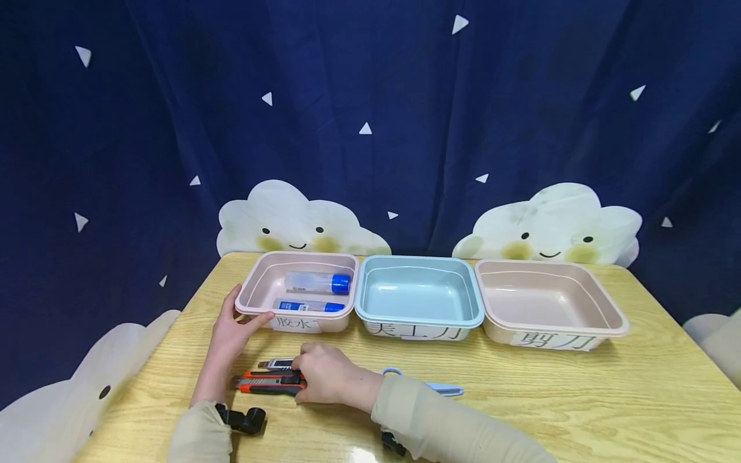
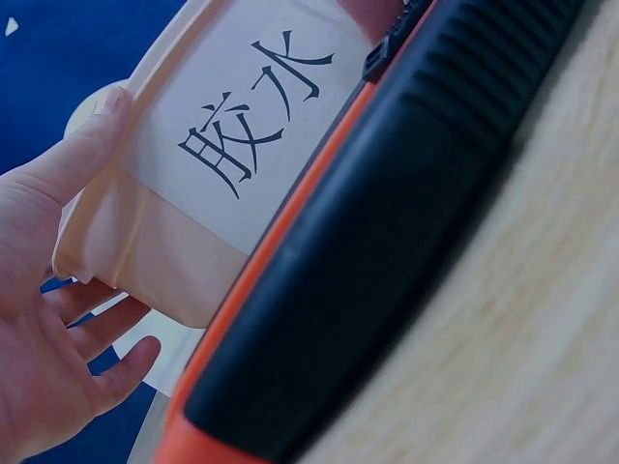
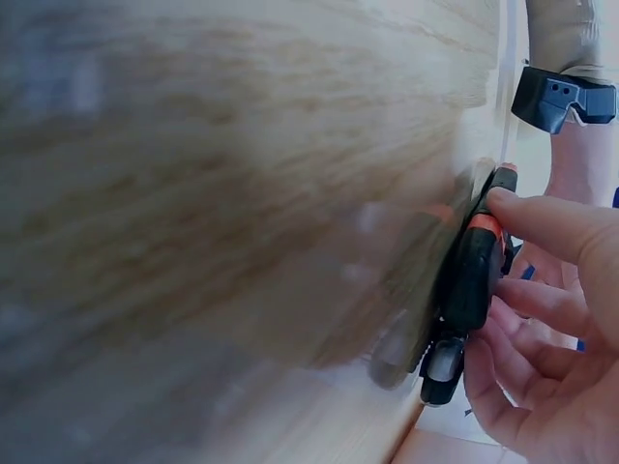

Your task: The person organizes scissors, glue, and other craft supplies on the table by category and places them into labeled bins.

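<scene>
Craft knives [image 1: 272, 390] in black and orange sit at the near side of the counter [image 1: 579, 399], in front of the left box; whether they rest on the wood or hang just over it, I cannot tell. The right hand [image 1: 327, 373] grasps them between thumb and fingers, covering their right ends, so their number is hard to make out. Just behind, a silver knife [image 1: 276, 364] runs under the same fingers; whether it is gripped too is unclear. In the left wrist view a black handle looms large and blurred, hiding part of the box behind it.

To the right, what looks like light blue scissors [image 1: 446, 389] shows only as a loop and one end, the middle hidden by the right sleeve [image 1: 428, 418].

Farther off, the left hand [image 1: 230, 328] grasps the near left corner of the left pink box [image 1: 338, 325], thumb at the front rim, fingers along the side. Inside lie two blue-capped glue bottles [image 1: 309, 282], the nearer one partly hidden by the rim. Beside it stand a blue box [image 1: 417, 292] and another pink box [image 1: 538, 276]; the blue box's label is partly cut off by its rim. Behind hangs a dark blue curtain [image 1: 347, 51].
</scene>
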A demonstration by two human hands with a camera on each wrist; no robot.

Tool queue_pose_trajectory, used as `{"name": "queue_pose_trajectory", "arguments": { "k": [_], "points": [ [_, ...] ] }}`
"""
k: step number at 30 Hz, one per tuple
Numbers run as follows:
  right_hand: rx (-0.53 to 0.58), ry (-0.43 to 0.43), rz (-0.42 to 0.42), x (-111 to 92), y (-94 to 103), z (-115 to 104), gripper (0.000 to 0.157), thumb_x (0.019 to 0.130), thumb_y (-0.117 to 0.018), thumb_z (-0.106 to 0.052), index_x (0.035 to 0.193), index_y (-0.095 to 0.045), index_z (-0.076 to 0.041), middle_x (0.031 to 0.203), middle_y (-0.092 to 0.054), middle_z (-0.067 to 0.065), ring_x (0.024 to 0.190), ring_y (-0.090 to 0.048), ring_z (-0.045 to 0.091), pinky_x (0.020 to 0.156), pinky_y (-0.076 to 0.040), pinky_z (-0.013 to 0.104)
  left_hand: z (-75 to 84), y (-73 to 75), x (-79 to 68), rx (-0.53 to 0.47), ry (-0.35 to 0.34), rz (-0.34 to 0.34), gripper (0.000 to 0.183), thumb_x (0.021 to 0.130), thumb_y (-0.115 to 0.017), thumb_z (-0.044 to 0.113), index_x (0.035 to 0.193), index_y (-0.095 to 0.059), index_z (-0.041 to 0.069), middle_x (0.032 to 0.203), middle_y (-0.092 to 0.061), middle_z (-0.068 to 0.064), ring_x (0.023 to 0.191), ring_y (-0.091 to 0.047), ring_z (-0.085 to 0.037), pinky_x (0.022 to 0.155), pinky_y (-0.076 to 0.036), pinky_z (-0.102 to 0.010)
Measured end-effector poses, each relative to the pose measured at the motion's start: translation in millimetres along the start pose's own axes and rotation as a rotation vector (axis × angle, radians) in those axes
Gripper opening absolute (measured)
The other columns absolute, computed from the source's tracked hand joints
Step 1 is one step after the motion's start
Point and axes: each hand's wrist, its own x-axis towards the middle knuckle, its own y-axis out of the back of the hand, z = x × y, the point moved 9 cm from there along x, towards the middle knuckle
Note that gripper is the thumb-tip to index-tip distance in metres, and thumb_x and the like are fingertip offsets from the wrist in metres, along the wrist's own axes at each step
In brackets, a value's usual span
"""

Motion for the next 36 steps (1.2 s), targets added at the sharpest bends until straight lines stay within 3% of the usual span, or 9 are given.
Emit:
{"name": "queue_pose_trajectory", "arguments": {
  "k": [15,27,36],
  "points": [
    [0.018,-0.05,-0.002,-3.6,2.0,4.4,0.033,0.06,-0.077,-0.037,0.085,-0.069,-0.017,0.073,-0.05,-0.007,0.065,-0.044,0.004,0.055,-0.038,0.016,-1.2,1.3,-1.2,0.016,0.01,-0.003,0.102,0.073,-0.074,0.039,0.147,-0.007,0.023,0.144,-0.028,-0.014,0.124,-0.033,-0.034,0.102,-0.033,-0.049],
    [0.033,-0.051,0.0,-16.5,8.7,17.6,0.034,0.059,-0.078,-0.031,0.086,-0.066,-0.015,0.08,-0.053,-0.004,0.078,-0.049,0.01,0.067,-0.042,0.019,-0.8,0.1,-1.0,0.016,0.006,-0.006,0.103,0.072,-0.075,0.04,0.147,-0.007,0.023,0.145,-0.028,-0.013,0.124,-0.033,-0.033,0.102,-0.032,-0.049],
    [0.017,-0.042,0.052,-28.8,23.6,31.6,0.034,0.059,-0.078,-0.03,0.087,-0.066,-0.016,0.083,-0.055,-0.007,0.077,-0.046,0.01,0.071,-0.04,0.019,-0.1,0.7,0.2,0.025,-0.004,-0.013,0.103,0.072,-0.075,0.038,0.147,-0.007,0.022,0.144,-0.03,-0.015,0.123,-0.035,-0.033,0.1,-0.034,-0.046]
  ]
}}
